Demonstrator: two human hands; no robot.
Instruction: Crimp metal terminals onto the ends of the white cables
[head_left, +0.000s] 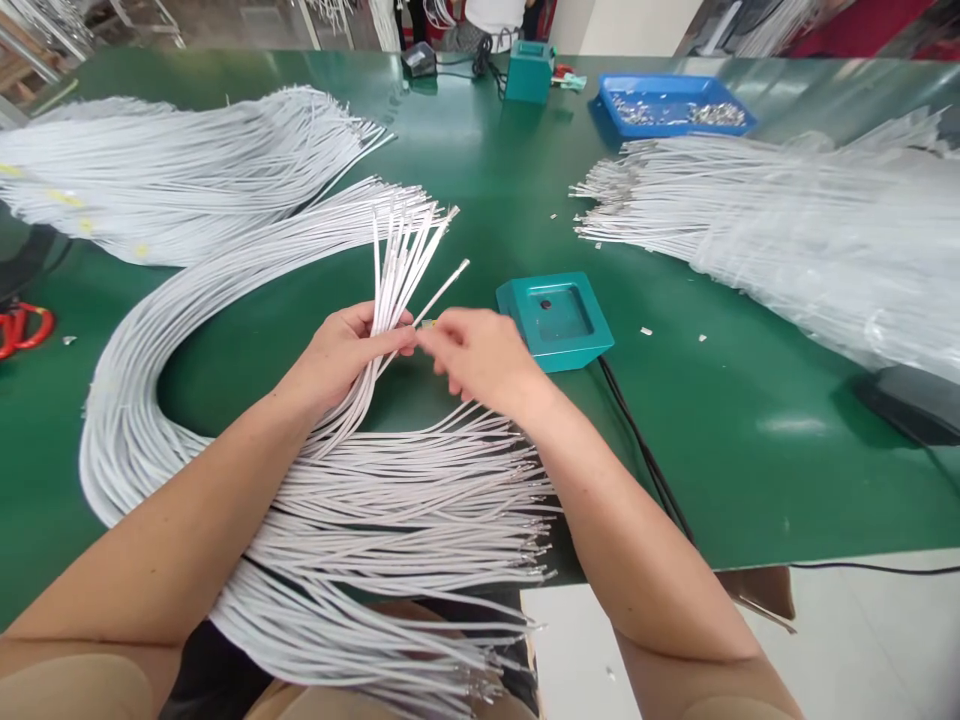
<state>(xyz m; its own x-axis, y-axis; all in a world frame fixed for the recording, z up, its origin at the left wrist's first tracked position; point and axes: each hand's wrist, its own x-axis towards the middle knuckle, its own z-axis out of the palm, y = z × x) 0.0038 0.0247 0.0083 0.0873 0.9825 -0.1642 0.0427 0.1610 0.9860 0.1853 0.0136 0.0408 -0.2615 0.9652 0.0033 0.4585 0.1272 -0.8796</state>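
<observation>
My left hand (352,350) is closed around a small bunch of white cables (401,265), whose metal-tipped ends fan upward above it. One cable leans apart to the right of that bunch. Close beside it, my right hand (480,355) has its thumb and fingers pinched near the left thumb; what lies in the pinch is too small to make out. Beneath both hands a large bundle of white cables (120,400) bends in a U on the green table, its loose tips spread toward my right forearm. Right of my right hand sits a teal box (556,312) with a recessed top.
White cable piles lie at the back left (202,165) and right (787,210), the latter partly under clear plastic. A blue tray (675,108) holds small metal pieces. Behind stands another teal box (529,72). Red-handled scissors (26,328) lie left. Black cords (652,455) run to the front edge.
</observation>
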